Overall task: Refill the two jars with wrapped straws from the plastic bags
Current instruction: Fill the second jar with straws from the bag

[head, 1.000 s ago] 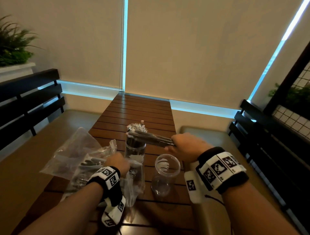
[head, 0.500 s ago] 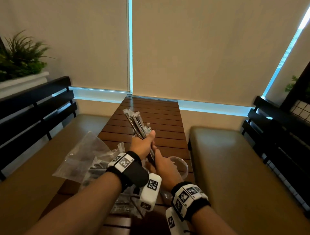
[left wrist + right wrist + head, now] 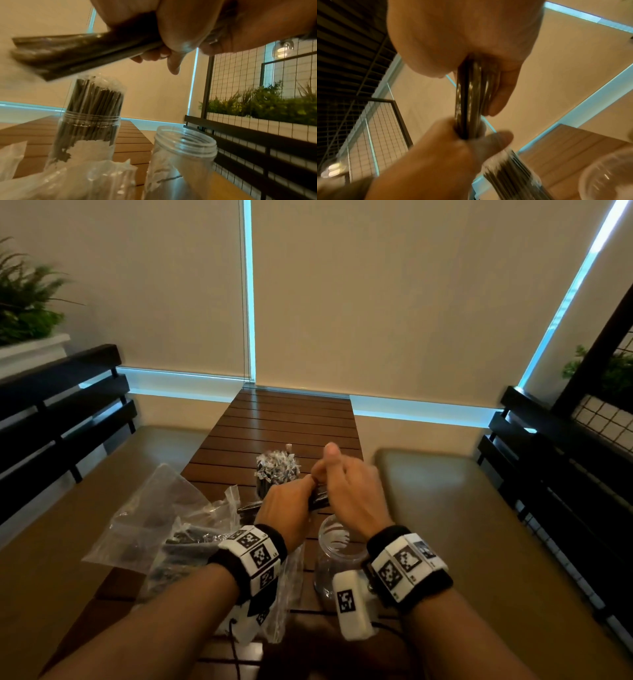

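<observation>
Both hands meet above the empty jar [image 3: 337, 546], which stands open on the slatted table [image 3: 291, 419]. The left hand [image 3: 286, 508] has its fingers curled round a bundle of dark wrapped straws [image 3: 72, 54]; the right hand [image 3: 349, 494] closes on the same bundle, thumb raised, so each grip pinches the straws. In the head view the bundle is almost wholly hidden between the hands, only a dark sliver showing; the left wrist view shows one end jutting out, blurred. The right wrist view shows the straws [image 3: 471, 94] running between the two hands, also blurred.

Beyond the empty jar and to its left stands the full jar [image 3: 275, 474], packed with upright straws, its lower part hidden behind the left hand. Left of the empty jar lie crumpled plastic bags [image 3: 161, 525]; dark straws inside them are hard to make out.
</observation>
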A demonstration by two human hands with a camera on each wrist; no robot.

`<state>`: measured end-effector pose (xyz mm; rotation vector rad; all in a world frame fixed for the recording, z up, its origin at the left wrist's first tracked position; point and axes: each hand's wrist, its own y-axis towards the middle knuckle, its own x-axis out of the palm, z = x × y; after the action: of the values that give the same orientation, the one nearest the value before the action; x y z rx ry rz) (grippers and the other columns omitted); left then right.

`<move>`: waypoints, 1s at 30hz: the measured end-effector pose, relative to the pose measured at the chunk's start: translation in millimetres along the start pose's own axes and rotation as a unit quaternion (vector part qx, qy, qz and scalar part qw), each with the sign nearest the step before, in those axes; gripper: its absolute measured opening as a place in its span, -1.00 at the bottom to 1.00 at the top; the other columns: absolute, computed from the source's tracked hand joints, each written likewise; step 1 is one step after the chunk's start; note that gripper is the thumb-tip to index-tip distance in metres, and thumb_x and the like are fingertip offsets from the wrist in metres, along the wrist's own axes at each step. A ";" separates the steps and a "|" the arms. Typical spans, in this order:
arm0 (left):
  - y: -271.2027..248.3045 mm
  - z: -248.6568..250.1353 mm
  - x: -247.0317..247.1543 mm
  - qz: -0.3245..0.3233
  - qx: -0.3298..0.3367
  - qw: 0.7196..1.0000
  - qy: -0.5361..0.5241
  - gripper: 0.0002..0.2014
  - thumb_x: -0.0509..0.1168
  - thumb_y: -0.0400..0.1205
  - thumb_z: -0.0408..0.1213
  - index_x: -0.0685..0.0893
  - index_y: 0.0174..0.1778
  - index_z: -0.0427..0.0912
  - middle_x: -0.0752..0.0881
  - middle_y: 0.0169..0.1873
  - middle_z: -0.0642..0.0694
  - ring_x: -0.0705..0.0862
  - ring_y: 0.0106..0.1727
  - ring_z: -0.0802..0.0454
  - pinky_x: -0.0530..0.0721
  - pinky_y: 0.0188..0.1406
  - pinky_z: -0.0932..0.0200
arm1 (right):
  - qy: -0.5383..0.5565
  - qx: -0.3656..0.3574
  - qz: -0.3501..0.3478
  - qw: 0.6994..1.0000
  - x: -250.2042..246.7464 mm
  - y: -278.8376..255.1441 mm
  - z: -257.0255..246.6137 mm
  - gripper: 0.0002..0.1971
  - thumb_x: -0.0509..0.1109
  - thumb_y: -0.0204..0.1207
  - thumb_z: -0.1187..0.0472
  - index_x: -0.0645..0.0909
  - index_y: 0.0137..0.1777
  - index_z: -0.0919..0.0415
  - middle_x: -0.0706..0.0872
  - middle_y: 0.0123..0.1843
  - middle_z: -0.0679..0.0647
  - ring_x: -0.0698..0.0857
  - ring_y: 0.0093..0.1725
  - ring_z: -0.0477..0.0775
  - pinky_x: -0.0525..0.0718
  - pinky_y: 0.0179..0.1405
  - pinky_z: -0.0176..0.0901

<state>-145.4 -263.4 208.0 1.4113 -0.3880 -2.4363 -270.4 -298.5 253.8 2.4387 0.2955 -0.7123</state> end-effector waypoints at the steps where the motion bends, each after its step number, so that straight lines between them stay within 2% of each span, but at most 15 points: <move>1: 1.1 -0.5 2.1 0.006 0.000 1.000 -0.012 -0.85 0.34 0.59 -0.37 0.63 0.02 -0.07 0.76 -0.20 0.00 0.72 -0.18 -0.02 0.72 -0.04 -0.05 | -0.016 0.013 0.001 1.000 5.4 -1.8 3.5 -0.50 0.02 0.74 -0.17 0.64 -0.20 0.08 0.71 -0.30 -0.03 0.69 -0.27 -0.09 0.73 -0.22 -0.07; 3: 0.2 -5.0 5.9 0.003 -0.003 1.000 -0.019 -0.83 0.34 0.59 -0.36 0.63 0.04 -0.04 0.76 -0.21 0.02 0.74 -0.19 0.02 0.72 0.04 -0.06 | -0.058 0.027 -0.009 0.998 11.1 -4.1 12.1 -0.55 0.13 0.70 -0.16 0.59 -0.32 0.05 0.68 -0.38 -0.08 0.65 -0.35 -0.14 0.64 -0.35 -0.19; 6: -3.1 -11.2 10.2 -0.018 0.006 1.000 0.000 -0.80 0.42 0.56 -0.28 0.61 0.07 -0.06 0.76 -0.14 0.03 0.73 -0.13 0.04 0.70 0.11 -0.06 | -0.094 0.004 -0.029 0.995 13.0 -7.4 19.8 -0.63 0.28 0.67 -0.07 0.60 -0.36 0.00 0.61 -0.45 -0.15 0.59 -0.45 -0.20 0.41 -0.49 -0.49; 9: -3.2 -20.2 8.0 -0.028 -0.006 0.999 0.015 -0.76 0.48 0.52 -0.06 0.53 -0.09 0.01 0.68 -0.23 0.11 0.68 -0.19 0.11 0.67 0.02 0.09 | -0.098 -0.011 -0.002 0.995 8.7 -5.2 23.4 -0.66 0.32 0.67 0.01 0.65 -0.35 0.06 0.60 -0.46 -0.16 0.59 -0.46 -0.19 0.47 -0.49 -0.48; 11: -2.3 -29.9 5.1 -0.044 -0.033 0.997 0.061 -0.76 0.44 0.53 0.03 0.51 -0.14 0.05 0.65 -0.30 0.13 0.66 -0.22 0.10 0.64 0.02 0.09 | -0.093 -0.013 0.016 0.995 2.6 -1.6 25.8 -0.64 0.33 0.66 0.03 0.68 -0.36 0.13 0.61 -0.48 -0.12 0.57 -0.49 -0.19 0.52 -0.49 -0.46; 14: -0.6 -37.3 6.1 -0.047 -0.063 0.994 0.076 -0.85 0.40 0.57 -0.03 0.59 -0.15 0.03 0.69 -0.31 0.09 0.67 -0.26 0.10 0.71 -0.06 0.07 | -0.070 -0.023 0.044 0.996 -0.7 0.0 27.2 -0.65 0.37 0.64 0.09 0.66 -0.40 0.13 0.57 -0.52 -0.13 0.53 -0.54 -0.19 0.54 -0.42 -0.50; 17: -0.7 -32.9 11.4 -0.037 -0.075 0.994 0.070 -0.91 0.37 0.58 -0.12 0.60 -0.21 0.04 0.68 -0.38 0.07 0.66 -0.30 0.09 0.72 -0.14 0.07 | -0.061 -0.018 0.083 0.995 2.4 -4.4 25.1 -0.68 0.41 0.60 0.11 0.60 -0.42 0.05 0.54 -0.54 -0.16 0.55 -0.53 -0.17 0.49 -0.47 -0.51; 19: -1.1 -32.1 14.9 -0.047 -0.066 0.994 0.070 -0.90 0.38 0.58 -0.17 0.60 -0.21 0.05 0.68 -0.36 0.07 0.66 -0.28 0.09 0.71 -0.13 0.09 | -0.026 -0.012 0.106 0.994 1.2 -9.7 28.4 -0.79 0.47 0.55 0.05 0.61 -0.29 0.03 0.61 -0.44 -0.17 0.63 -0.39 -0.21 0.52 -0.43 -0.51; 20: -1.1 -31.3 15.0 -0.051 -0.062 0.995 0.064 -0.90 0.38 0.59 -0.17 0.59 -0.21 0.05 0.67 -0.36 0.08 0.66 -0.28 0.09 0.71 -0.13 0.10 | 0.019 0.002 0.113 0.993 -0.7 -12.4 30.7 -0.83 0.52 0.50 -0.01 0.62 -0.16 0.02 0.66 -0.34 -0.15 0.67 -0.30 -0.23 0.58 -0.36 -0.50; 22: 0.5 -30.2 16.4 -0.048 -0.063 0.996 0.040 -0.86 0.37 0.61 -0.13 0.56 -0.23 0.08 0.65 -0.38 0.09 0.66 -0.29 0.06 0.69 -0.17 0.11 | 0.144 0.061 0.096 0.983 -5.0 -15.6 33.2 -0.63 0.58 0.39 -0.13 0.56 0.09 -0.07 0.74 -0.15 -0.04 0.75 -0.18 -0.17 0.74 -0.21 -0.34; 23: 1.6 -27.6 17.0 -0.043 -0.062 0.997 0.029 -0.83 0.36 0.62 -0.09 0.53 -0.25 0.10 0.65 -0.39 0.09 0.66 -0.30 0.04 0.68 -0.20 0.10 | 0.193 0.088 0.084 0.974 -6.1 -14.6 33.7 -0.61 0.59 0.37 -0.13 0.56 0.11 -0.10 0.76 -0.12 0.02 0.79 -0.16 -0.09 0.79 -0.17 -0.18; 24: 2.8 -24.3 18.0 -0.040 -0.059 0.997 0.019 -0.81 0.36 0.62 -0.06 0.50 -0.27 0.11 0.65 -0.40 0.09 0.66 -0.31 0.03 0.67 -0.23 0.10 | 0.216 0.093 0.080 0.969 -7.4 -13.6 31.9 -0.67 0.61 0.38 -0.08 0.61 0.06 -0.07 0.78 -0.15 0.06 0.80 -0.17 -0.01 0.81 -0.17 -0.08; 25: 3.9 -20.5 19.3 -0.038 -0.056 0.998 0.004 -0.79 0.38 0.61 -0.04 0.49 -0.27 0.11 0.64 -0.40 0.09 0.65 -0.32 0.04 0.67 -0.23 0.09 | 0.212 0.085 0.088 0.970 -9.2 -12.2 28.2 -0.77 0.61 0.40 0.00 0.66 -0.03 0.00 0.79 -0.21 0.06 0.80 -0.21 -0.03 0.80 -0.19 -0.10; 28: 5.6 -9.4 23.1 -0.049 -0.040 0.998 -0.008 -0.74 0.43 0.53 0.07 0.48 -0.18 0.09 0.60 -0.34 0.13 0.60 -0.28 0.10 0.65 -0.13 0.08 | 0.153 0.062 0.137 0.977 -17.4 -4.4 20.1 -0.88 0.55 0.46 0.21 0.68 -0.22 0.18 0.73 -0.37 0.00 0.71 -0.37 -0.21 0.65 -0.36 -0.44; 30: 5.1 -10.4 28.5 -0.045 -0.039 0.997 0.053 -0.56 0.45 0.44 0.21 0.47 0.04 0.08 0.54 -0.12 0.16 0.54 -0.10 0.11 0.59 0.04 0.04 | 0.132 0.050 0.170 0.975 -24.2 1.4 17.9 -0.88 0.51 0.48 0.24 0.63 -0.25 0.17 0.71 -0.37 -0.02 0.71 -0.39 -0.23 0.65 -0.40 -0.46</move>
<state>-149.3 -279.9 182.3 1.5477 -0.2074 -2.4045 -297.6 -311.3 255.4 2.5902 -0.0620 -0.2589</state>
